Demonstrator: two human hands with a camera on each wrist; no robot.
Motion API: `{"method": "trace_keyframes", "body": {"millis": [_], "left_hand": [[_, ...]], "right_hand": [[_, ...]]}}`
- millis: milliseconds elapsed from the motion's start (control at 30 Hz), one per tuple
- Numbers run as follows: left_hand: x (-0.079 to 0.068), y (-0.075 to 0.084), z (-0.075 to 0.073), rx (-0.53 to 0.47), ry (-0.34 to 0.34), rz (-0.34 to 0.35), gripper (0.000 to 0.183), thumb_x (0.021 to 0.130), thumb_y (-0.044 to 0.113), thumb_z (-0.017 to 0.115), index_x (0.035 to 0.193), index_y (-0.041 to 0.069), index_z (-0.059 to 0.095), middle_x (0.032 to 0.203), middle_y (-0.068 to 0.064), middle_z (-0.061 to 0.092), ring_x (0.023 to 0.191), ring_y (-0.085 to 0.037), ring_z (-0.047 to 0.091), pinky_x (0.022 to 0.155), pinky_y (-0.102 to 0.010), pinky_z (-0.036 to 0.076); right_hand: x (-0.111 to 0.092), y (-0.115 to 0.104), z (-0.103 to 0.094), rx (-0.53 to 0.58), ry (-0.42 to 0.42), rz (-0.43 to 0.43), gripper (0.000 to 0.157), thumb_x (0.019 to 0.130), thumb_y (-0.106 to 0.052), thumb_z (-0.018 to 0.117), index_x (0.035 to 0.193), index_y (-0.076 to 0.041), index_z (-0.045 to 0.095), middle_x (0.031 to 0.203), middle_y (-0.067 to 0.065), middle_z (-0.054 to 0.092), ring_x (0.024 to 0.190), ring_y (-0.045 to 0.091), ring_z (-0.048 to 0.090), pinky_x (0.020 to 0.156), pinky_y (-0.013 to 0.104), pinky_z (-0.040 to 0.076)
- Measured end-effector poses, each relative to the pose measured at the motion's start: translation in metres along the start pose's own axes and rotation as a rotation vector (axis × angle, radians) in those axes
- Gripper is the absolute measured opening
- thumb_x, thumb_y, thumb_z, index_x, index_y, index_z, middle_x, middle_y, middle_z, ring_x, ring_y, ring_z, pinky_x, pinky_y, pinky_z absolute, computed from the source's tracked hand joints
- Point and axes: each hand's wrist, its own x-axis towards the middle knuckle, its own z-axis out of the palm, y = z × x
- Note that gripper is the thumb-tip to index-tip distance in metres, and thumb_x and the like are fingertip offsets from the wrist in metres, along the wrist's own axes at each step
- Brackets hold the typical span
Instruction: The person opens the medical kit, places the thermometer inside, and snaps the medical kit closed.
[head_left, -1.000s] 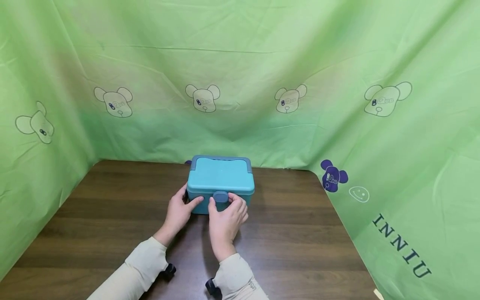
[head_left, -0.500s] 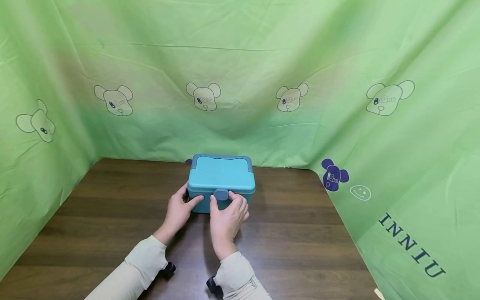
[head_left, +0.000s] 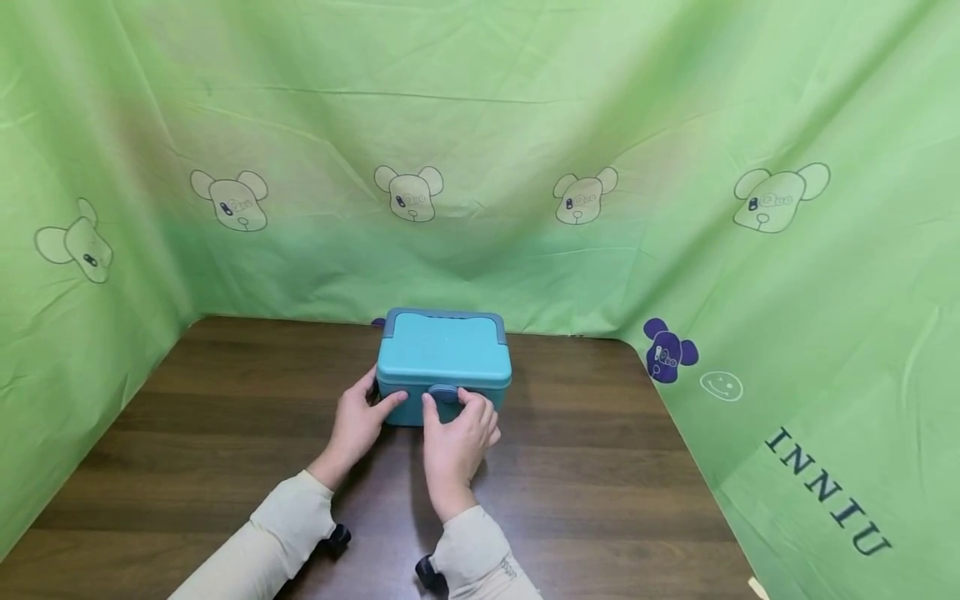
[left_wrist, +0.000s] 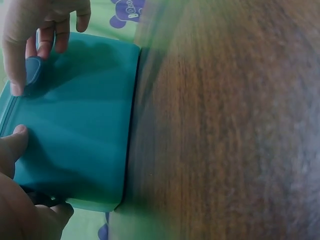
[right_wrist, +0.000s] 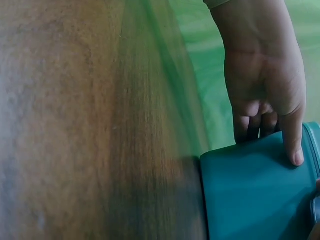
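Note:
A teal lidded box [head_left: 444, 346] with a folding blue-grey carry handle [head_left: 498, 328] lies upright on the table, its lid down. My left hand [head_left: 356, 425] grips the box's left side, thumb on the front wall and the other fingers round the side. At the front middle, my right hand [head_left: 453, 446] pinches the blue-grey latch [head_left: 444, 393] between thumb and fingers. The latch stands tilted out from the front wall. In the left wrist view the latch [left_wrist: 33, 70] shows between the right thumb and fingers. The right wrist view has the left thumb [right_wrist: 297, 156] pressed on the box front.
The brown wood-grain table [head_left: 600, 483] spreads around the box. Green printed curtains [head_left: 487, 125] hang behind it and along both sides. A black camera mount sits at each wrist, below the pale sleeves [head_left: 292, 521]. A small pale object [head_left: 757, 588] lies at the lower right edge.
The latch has swung outward and upward, now seen more edge-on. My right hand has shifted slightly right with it. The left hand keeps its grip and the box stays in place.

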Motion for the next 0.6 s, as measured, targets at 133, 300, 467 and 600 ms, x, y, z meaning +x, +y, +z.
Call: {"method": "trace_keyframes", "body": {"millis": [133, 300, 467, 600], "left_hand": [[-0.0005, 0.0021, 0.0004, 0.000, 0.002, -0.014, 0.079, 0.094, 0.036, 0.077, 0.158, 0.012, 0.039, 0.157, -0.010, 0.047, 0.146, -0.025, 0.043, 0.114, -0.047, 0.043], [-0.0005, 0.0040, 0.0002, 0.014, -0.004, -0.010, 0.080, 0.094, 0.037, 0.076, 0.159, 0.011, 0.038, 0.157, -0.010, 0.047, 0.146, -0.026, 0.043, 0.115, -0.048, 0.043], [-0.0007, 0.0051, -0.0007, 0.022, -0.007, -0.006, 0.080, 0.094, 0.038, 0.076, 0.159, 0.011, 0.038, 0.157, -0.010, 0.048, 0.145, -0.027, 0.045, 0.114, -0.048, 0.043], [-0.0016, 0.0044, -0.0012, 0.029, -0.010, -0.010, 0.080, 0.094, 0.038, 0.076, 0.159, 0.010, 0.038, 0.157, -0.010, 0.047, 0.145, -0.028, 0.045, 0.114, -0.049, 0.043]], "right_hand": [[0.0018, -0.0021, -0.0002, -0.009, 0.007, 0.014, 0.053, 0.081, -0.043, 0.088, 0.111, -0.009, 0.061, 0.107, 0.010, 0.061, 0.105, 0.030, 0.055, 0.096, 0.048, 0.035], [0.0022, -0.0036, 0.0015, -0.009, 0.021, 0.031, 0.051, 0.080, -0.041, 0.089, 0.109, -0.009, 0.061, 0.106, 0.010, 0.062, 0.105, 0.030, 0.057, 0.095, 0.048, 0.035], [0.0014, -0.0036, 0.0045, 0.019, 0.038, 0.046, 0.052, 0.079, -0.041, 0.090, 0.109, -0.009, 0.061, 0.107, 0.010, 0.063, 0.107, 0.030, 0.058, 0.095, 0.048, 0.035], [0.0006, -0.0019, 0.0053, 0.029, 0.034, 0.060, 0.053, 0.079, -0.042, 0.090, 0.109, -0.009, 0.062, 0.107, 0.010, 0.063, 0.108, 0.030, 0.058, 0.095, 0.047, 0.036]]}}
